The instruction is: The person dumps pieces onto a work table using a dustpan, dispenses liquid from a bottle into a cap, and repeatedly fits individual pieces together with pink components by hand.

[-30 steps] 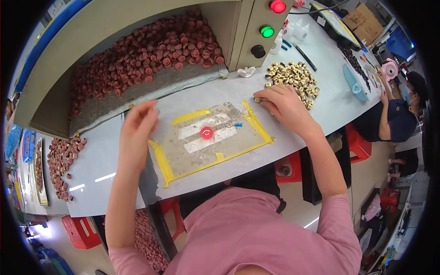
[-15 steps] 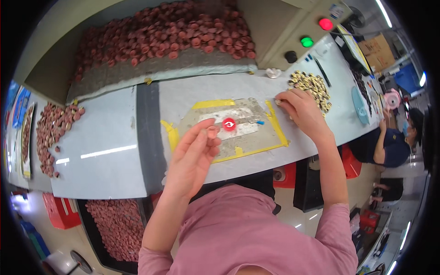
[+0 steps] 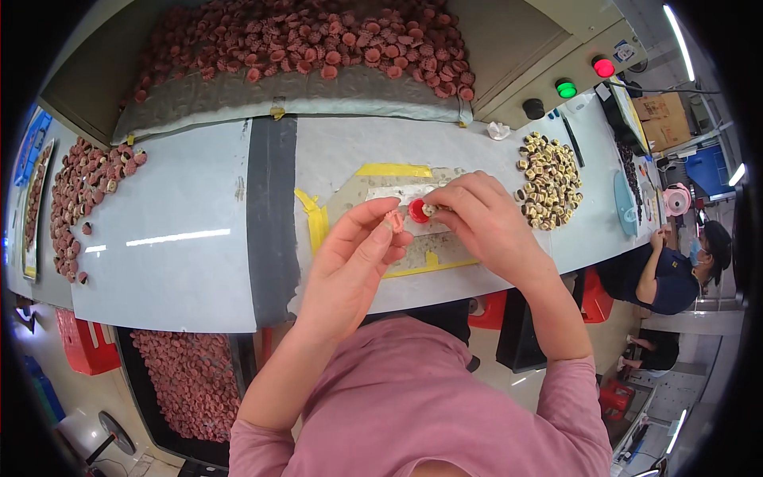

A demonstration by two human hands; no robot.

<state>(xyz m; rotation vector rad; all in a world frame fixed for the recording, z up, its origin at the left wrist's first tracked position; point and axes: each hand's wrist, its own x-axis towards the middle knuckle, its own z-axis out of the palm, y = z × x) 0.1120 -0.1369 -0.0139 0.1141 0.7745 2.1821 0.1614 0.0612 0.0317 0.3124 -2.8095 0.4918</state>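
Note:
My left hand [image 3: 350,258] is closed, its thumb and fingertips pinching a small pink ridged cup [image 3: 395,221]. My right hand [image 3: 486,226] is closed too, with a small cream-and-dark block [image 3: 430,210] between thumb and fingers. That block is at the right rim of a small round red pot [image 3: 417,211], close beside the pink cup. The pot sits on a stained grey work mat [image 3: 445,250], whose edges carry yellow tape [image 3: 389,170]. Right of my right hand lies a heap of similar cream-and-dark blocks [image 3: 550,187].
Pink cups [image 3: 318,44] fill the hooded machine's bed at the back. A pile of pink pieces [image 3: 83,191] lies at far left. A black bin [image 3: 187,385] of pink cups stands below. Red and green buttons [image 3: 566,87] are at upper right. Another person [image 3: 668,262] sits at far right.
My right hand has moved left from the block heap to the red pot, bringing a block. My left hand still holds the pink cup, now turned differently. The whole view has shifted slightly.

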